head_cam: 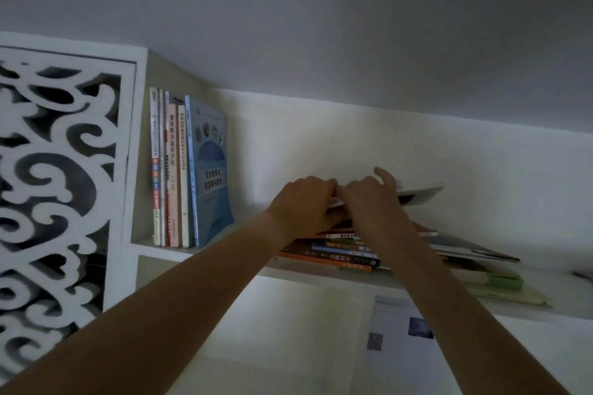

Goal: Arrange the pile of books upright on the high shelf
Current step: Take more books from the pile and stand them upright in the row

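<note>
A flat pile of books (pixel 340 253) lies on the high white shelf (pixel 179 254), right of centre. Both my hands are on top of it. My left hand (pixel 305 202) and my right hand (pixel 375 199) grip the near edge of the top book (pixel 420 194), a thin white-edged one lifted and tilted above the pile. Several books (pixel 175 170) stand upright at the shelf's left end, the outermost a blue one (pixel 211 170) leaning slightly.
A white carved lattice panel (pixel 61 176) closes the left side. The ceiling hangs low over the shelf. More flat books, green-edged (pixel 500 279), spread to the right. Below the shelf a sheet with a QR code (pixel 398 340) hangs on the wall.
</note>
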Available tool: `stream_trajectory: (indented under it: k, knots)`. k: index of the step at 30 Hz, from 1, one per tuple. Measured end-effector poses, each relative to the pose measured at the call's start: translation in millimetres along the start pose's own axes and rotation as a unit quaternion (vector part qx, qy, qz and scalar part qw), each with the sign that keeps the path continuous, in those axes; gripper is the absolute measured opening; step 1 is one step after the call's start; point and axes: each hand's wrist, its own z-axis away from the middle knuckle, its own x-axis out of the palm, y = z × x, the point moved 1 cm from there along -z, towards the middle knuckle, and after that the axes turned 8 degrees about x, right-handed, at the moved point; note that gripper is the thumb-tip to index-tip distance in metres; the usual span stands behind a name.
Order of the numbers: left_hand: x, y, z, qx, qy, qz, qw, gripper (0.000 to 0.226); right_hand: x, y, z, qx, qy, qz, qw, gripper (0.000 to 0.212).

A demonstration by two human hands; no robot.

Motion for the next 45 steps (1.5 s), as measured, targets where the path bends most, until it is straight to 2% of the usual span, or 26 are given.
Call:
stream_trajectory:
  k: [3,5,7,10,12,14,17,18,20,21,23,26,30,33,36,38,40,42,43,45]
  knots:
    - [-6.3,-23.5,20.9,-0.013,0.005,-0.08,0.997,0.041,26.9,-30.7,-3.2,0.014,0.126,-0.084,0.988,0.03]
    - [-8.8,-40.6,41.4,-0.031,0.032,-0.075,0.996,0.044,29.7,-57.1,-4.9,0.078,0.176,-0.127,0.973,0.049]
    - [-10.3,-51.0,60.6,-0.086,0.087,-0.044,0.991,0.034,22.1,-87.1,-10.1,0.149,0.216,-0.185,0.947,0.074]
    - [-6.9,-60.2,77.1,-0.175,0.208,0.016,0.962,0.023,11.8,-128.2,-21.6,0.192,0.234,-0.306,0.902,0.084]
    - [-7.6,-67.7,84.8,-0.217,0.288,0.037,0.932,0.024,9.1,-151.8,-30.1,0.187,0.17,-0.45,0.856,0.091]
    - [-6.9,-79.0,92.1,-0.246,0.329,-0.003,0.911,0.045,4.2,-172.0,-37.3,0.17,0.055,-0.575,0.798,0.093]
    - [1.8,-86.1,91.9,-0.308,0.273,-0.062,0.909,0.08,-1.0,-195.2,-42.4,0.143,-0.121,-0.599,0.779,0.067]
    - [2.5,-86.5,91.8,-0.319,0.267,-0.075,0.906,0.087,-1.3,-199.1,-42.6,0.13,-0.151,-0.595,0.778,0.056]
    - [-1.4,-87.8,98.3,-0.297,0.311,-0.128,0.894,0.084,5.4,-200.4,-43.7,0.104,-0.154,-0.582,0.792,0.042]
    - [0.5,-89.8,103.0,-0.249,0.319,-0.175,0.898,0.079,10.9,-198.4,-44.5,0.101,-0.158,-0.574,0.797,0.04]
    - [2.4,-98.9,114.6,-0.153,0.318,-0.194,0.915,0.067,21.1,-191.4,-45.9,0.12,-0.208,-0.582,0.777,0.039]
    - [4.0,-107.7,112.1,-0.14,0.32,-0.162,0.923,0.065,32.2,-183.5,-47.2,0.151,-0.292,-0.594,0.734,0.045]
    - [5.6,-111.8,111.3,-0.122,0.308,-0.159,0.93,0.064,34.1,-184.1,-53.1,0.154,-0.311,-0.596,0.724,0.049]
    - [2.8,-115.9,117.6,-0.075,0.343,-0.132,0.927,0.075,33.0,-190.4,-53.6,0.142,-0.29,-0.62,0.716,0.059]
    - [-3.5,-113.3,121.4,-0.06,0.398,-0.023,0.915,0.077,31.4,-199.7,-56.1,0.112,-0.264,-0.632,0.72,0.061]
    - [-6.6,-111.6,123.4,-0.055,0.403,0.028,0.913,0.073,31.5,-202.4,-59.6,0.107,-0.239,-0.622,0.738,0.05]
    - [-8.3,-112.3,125.2,-0.049,0.39,0.066,0.917,0.072,24.1,-201.6,-59.6,0.1,-0.2,-0.595,0.772,0.034]
    - [-11.9,-113.7,128.0,-0.04,0.367,0.107,0.923,0.075,15.4,-199.1,-57.5,0.096,-0.164,-0.568,0.801,0.039]
    - [-13.7,-114.3,130.5,-0.029,0.356,0.12,0.926,0.076,12.4,-196.8,-58.0,0.117,-0.143,-0.573,0.798,0.045]
    - [-16.7,-114.8,138.0,-0.016,0.327,0.14,0.934,0.076,5.0,-189.4,-63.4,0.183,-0.125,-0.616,0.756,0.052]
